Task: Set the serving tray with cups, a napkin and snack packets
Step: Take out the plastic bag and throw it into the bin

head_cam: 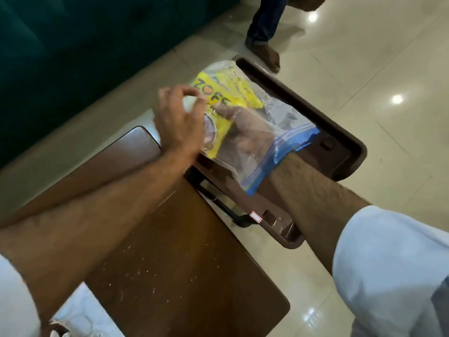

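Right hand (245,132) pushed deep inside a clear zip bag (279,132), wrist passing through the blue-striped mouth, fingers curled onto a yellow snack packet (226,98) within. Seen only through the plastic, so firmness of that hold cannot be told for sure, though fingertips press against the packet's printed face. Left hand (179,120) outside the bag, on the far side from the right wrist, fingers bent and pinching the bag's closed end near the packet's upper corner; grip narrow, closed on plastic. Something pale and rounded between those left fingers, too blurred to name.

Directly beneath both hands, a dark brown serving tray (340,132), the bag lying across its interior with the bag mouth toward the tray's right-hand rim. Tray resting partly on a brown wooden table (170,251), overhanging the edge beyond the right forearm. Small white sticker (255,217) on the tray's near rim, below the right forearm. Table surface under the left forearm flecked with pale crumbs.

Past the hands, glossy cream floor tiles (388,57) and a second person's bare foot (267,55) under a denim cuff. Dark teal upholstery (85,45) beyond the left hand.
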`<state>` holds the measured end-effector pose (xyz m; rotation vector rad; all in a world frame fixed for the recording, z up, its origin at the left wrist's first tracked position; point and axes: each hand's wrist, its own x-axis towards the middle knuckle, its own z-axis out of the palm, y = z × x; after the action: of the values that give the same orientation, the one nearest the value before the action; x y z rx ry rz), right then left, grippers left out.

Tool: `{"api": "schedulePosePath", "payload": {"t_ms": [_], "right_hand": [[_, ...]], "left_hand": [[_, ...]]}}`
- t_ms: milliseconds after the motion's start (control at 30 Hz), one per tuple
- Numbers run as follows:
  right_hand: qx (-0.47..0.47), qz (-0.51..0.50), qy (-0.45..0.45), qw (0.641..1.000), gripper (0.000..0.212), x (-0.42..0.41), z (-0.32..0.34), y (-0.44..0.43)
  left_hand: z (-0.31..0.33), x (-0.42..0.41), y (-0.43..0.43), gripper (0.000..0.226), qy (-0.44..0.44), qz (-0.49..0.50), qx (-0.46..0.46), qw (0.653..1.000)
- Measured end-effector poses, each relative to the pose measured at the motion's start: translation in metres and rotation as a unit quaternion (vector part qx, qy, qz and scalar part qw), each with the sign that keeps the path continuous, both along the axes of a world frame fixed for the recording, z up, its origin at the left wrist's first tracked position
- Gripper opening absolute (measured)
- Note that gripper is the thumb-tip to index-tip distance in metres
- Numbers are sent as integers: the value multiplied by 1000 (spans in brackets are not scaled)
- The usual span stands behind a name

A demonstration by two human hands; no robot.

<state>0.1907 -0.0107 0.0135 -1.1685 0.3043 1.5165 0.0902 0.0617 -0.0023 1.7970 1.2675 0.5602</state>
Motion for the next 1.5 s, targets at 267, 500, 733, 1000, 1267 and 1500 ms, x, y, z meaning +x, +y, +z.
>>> {"api": "schedulePosePath", "payload": {"t_ms": [267, 500, 733, 1000, 1267, 1500], "right_hand": [[70, 5, -75, 995, 18, -4, 34, -57], [73, 44, -104, 991, 47, 33, 0, -122], [-62, 61, -187, 978, 45, 69, -39, -187], [-326, 96, -667, 663, 85, 33, -18, -115], [-49, 453, -769, 449, 75, -9, 3, 78], [-112, 533, -654, 525, 34, -1, 7, 93]], "left_hand": [[-21, -15, 56, 17, -4, -43, -321, 946], [-28, -51, 100, 6, 60, 140, -124, 980], [-33, -114, 116, 14, 76, 95, -144, 982], [-39, -153, 74, 62, -120, 236, -366, 892], [-43, -137, 12, 59, -236, 363, -395, 810], [-36, -132, -28, 25, -234, 252, -570, 746]]}}
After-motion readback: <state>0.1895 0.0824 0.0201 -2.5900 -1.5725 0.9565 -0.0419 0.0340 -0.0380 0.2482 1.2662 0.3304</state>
